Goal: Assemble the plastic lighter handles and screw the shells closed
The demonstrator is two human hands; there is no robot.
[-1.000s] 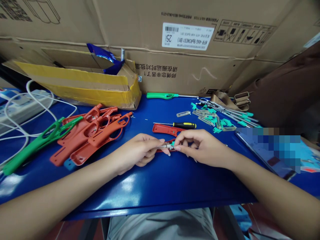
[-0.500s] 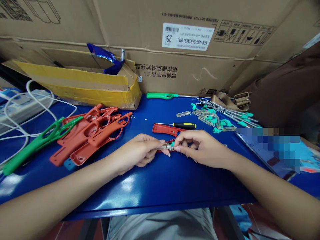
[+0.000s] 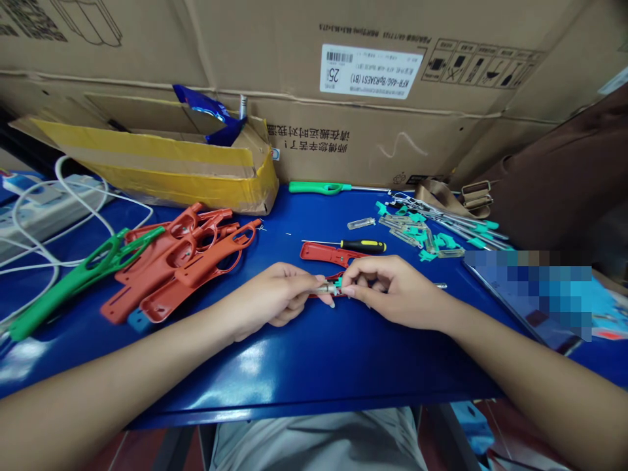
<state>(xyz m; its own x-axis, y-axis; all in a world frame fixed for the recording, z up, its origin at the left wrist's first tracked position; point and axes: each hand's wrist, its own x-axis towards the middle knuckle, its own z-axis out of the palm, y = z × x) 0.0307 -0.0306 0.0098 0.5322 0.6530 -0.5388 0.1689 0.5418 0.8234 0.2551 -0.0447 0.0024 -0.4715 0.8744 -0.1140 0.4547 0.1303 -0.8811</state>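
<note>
My left hand (image 3: 275, 296) and my right hand (image 3: 392, 289) meet over the middle of the blue table (image 3: 314, 353), both pinched on a small metal part with a teal tip (image 3: 330, 286). A red plastic handle shell (image 3: 326, 254) lies flat just behind and under the hands. A thin metal rod (image 3: 440, 285) pokes out to the right of my right hand. A yellow-and-black screwdriver (image 3: 360, 246) rests beside the red shell.
A heap of red handle shells (image 3: 181, 258) and a green one (image 3: 78, 278) lie at left. Teal clips and metal rods (image 3: 432, 229) are scattered at back right. A taped cardboard box (image 3: 161, 167), a power strip with white cables (image 3: 44, 209) and a green lighter (image 3: 318, 188) stand behind.
</note>
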